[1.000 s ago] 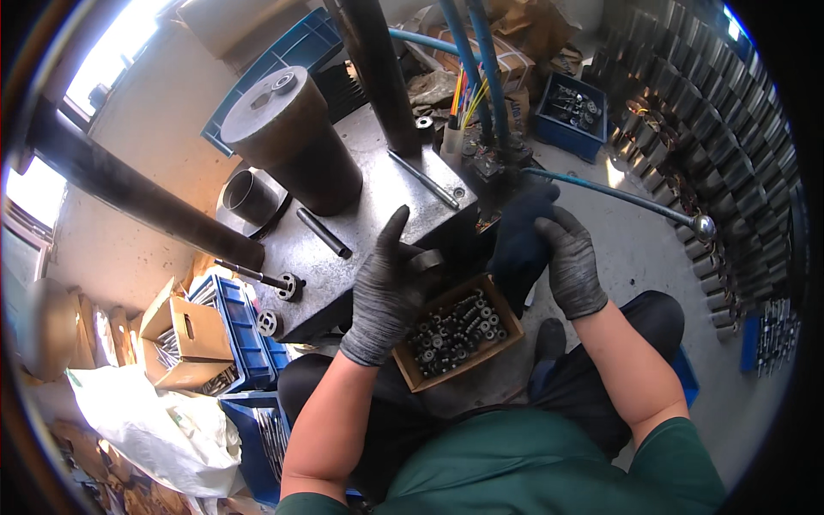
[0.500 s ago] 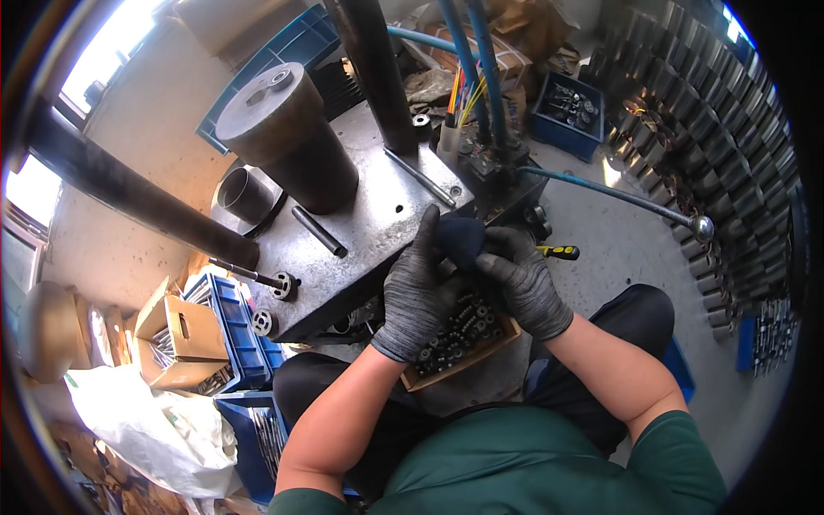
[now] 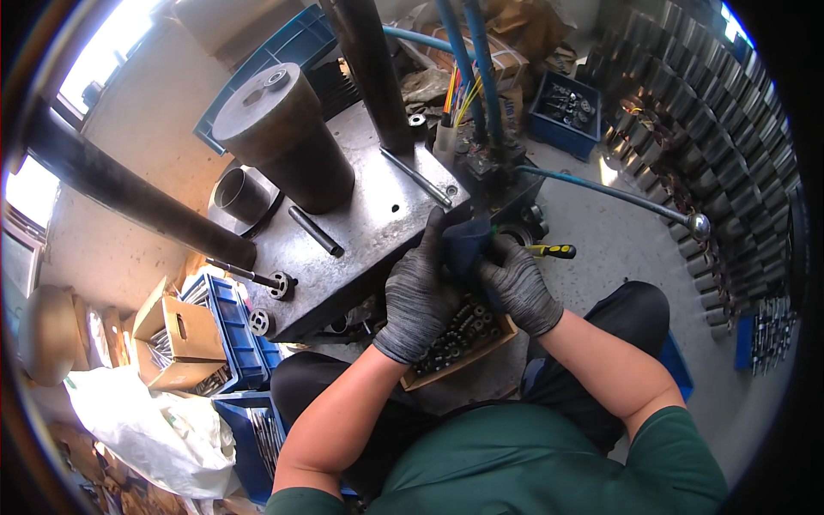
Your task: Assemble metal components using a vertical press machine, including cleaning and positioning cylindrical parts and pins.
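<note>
In front of the metal press table (image 3: pixel 378 193), my two hands hold a dark blue, soft-looking piece (image 3: pixel 466 243) between them. Its kind I cannot make out; it may be cloth. My left hand (image 3: pixel 419 287), in a grey knit glove, grips its left side with the thumb pointing up. Against its right side, the fingers of my right hand (image 3: pixel 521 285), gloved alike, are curled. Below the hands stands an open box (image 3: pixel 463 375) of small dark metal parts. A screwdriver with a yellow and black handle (image 3: pixel 554 251) lies just beyond my right hand.
On the table stand a large steel cylinder (image 3: pixel 287 137) and a short tube (image 3: pixel 241 196), with a rod (image 3: pixel 316 232) lying nearby. A blue lever (image 3: pixel 614 189) juts out to the right. Stacked metal tubes (image 3: pixel 687 129) line the right; blue crates (image 3: pixel 227 335) stand left.
The blue piece has turned and dropped slightly between my hands, showing more of its blue surface. My right hand has shifted a little lower and left.
</note>
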Demonstrator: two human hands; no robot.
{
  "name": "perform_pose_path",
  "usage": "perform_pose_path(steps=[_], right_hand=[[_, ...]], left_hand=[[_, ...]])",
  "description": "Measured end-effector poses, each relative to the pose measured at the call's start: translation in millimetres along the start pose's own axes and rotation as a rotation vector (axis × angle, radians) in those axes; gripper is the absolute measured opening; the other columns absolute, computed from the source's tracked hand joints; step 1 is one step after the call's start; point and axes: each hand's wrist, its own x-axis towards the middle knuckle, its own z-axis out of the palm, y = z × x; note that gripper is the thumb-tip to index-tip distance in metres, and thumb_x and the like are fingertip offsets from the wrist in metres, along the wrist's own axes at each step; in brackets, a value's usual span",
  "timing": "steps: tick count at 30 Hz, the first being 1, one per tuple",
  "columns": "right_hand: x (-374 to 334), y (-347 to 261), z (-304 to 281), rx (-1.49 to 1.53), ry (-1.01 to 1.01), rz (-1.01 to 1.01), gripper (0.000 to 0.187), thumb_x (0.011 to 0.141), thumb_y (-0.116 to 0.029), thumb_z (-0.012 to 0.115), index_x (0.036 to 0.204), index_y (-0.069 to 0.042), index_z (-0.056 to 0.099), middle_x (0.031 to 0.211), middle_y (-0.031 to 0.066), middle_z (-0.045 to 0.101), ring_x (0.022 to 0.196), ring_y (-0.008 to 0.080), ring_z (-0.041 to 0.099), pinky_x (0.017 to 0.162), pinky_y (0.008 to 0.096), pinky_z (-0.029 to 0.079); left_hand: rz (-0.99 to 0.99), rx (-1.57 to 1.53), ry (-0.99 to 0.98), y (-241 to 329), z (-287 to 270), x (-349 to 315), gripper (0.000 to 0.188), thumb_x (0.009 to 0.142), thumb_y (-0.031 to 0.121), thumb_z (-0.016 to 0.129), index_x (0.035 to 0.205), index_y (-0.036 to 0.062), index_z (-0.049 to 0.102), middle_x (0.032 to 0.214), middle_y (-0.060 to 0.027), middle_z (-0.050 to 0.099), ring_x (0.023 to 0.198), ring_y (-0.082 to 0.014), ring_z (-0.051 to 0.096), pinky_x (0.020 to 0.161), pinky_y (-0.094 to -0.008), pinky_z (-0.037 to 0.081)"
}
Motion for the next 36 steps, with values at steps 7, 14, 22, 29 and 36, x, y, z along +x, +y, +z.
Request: perform_pose_path(steps=[7,14,22,29,36], right_hand=[[-6.5,-3.4,15.4,0.364,-0.188,0.106,0.052,0.104,-0.038,0.065,0.144,-0.006,0.053,0.138,0.0091,0.056,0.127,0.0161,0.052,0.111,0.0343,0.042],[-10.3,2.2,25.3,0.055,-0.169,-0.034,0.049,0.107,-0.035,0.059,0.146,-0.007,0.048,0.134,0.0095,0.060,0.125,0.0179,0.055,0.111,0.0358,0.044],[-4.8,-12.0,24.8,0.490,-0.106,-0.124,0.044,0.109,-0.044,0.054,0.132,-0.007,0.061,0.126,0.0062,0.065,0.118,0.0144,0.059,0.106,0.0332,0.047],[-17.5,-26.4,33.2,0.976,-0.275,0.141,0.050,0.108,-0.050,0.053,0.134,-0.008,0.062,0.127,0.0034,0.065,0.117,0.0153,0.060,0.109,0.0335,0.046],[-1.2,-0.5,15.0,0.766,-0.192,-0.011,0.059,0.105,-0.051,0.058,0.143,-0.006,0.058,0.137,0.0053,0.060,0.126,0.0166,0.056,0.114,0.0354,0.043]], left_hand=[[0.150,0.188,-0.051,12.8,-3.4,2.4,0.099,0.075,0.010,0.077,0.162,0.0070,0.030,0.089,-0.0185,0.069,0.082,-0.0359,0.069,0.074,-0.0484,0.055],[0.113,0.052,0.025,14.1,7.0,-7.8,0.090,0.086,0.012,0.078,0.163,0.0096,0.029,0.096,-0.0194,0.070,0.086,-0.0393,0.072,0.078,-0.0496,0.058],[-0.120,-0.476,0.083,11.1,5.3,-17.8,0.092,0.086,-0.001,0.078,0.163,0.0119,0.029,0.101,-0.0086,0.070,0.091,-0.0162,0.071,0.081,-0.0318,0.059],[-0.030,-0.499,0.142,13.3,6.9,-18.4,0.078,0.085,-0.006,0.078,0.154,0.0097,0.043,0.105,-0.0059,0.069,0.097,-0.0149,0.068,0.085,-0.0314,0.058],[0.013,-0.276,0.059,7.2,0.8,-14.9,0.047,0.079,-0.008,0.078,0.121,0.0048,0.060,0.113,-0.0063,0.059,0.100,-0.0161,0.061,0.091,-0.0310,0.053]])
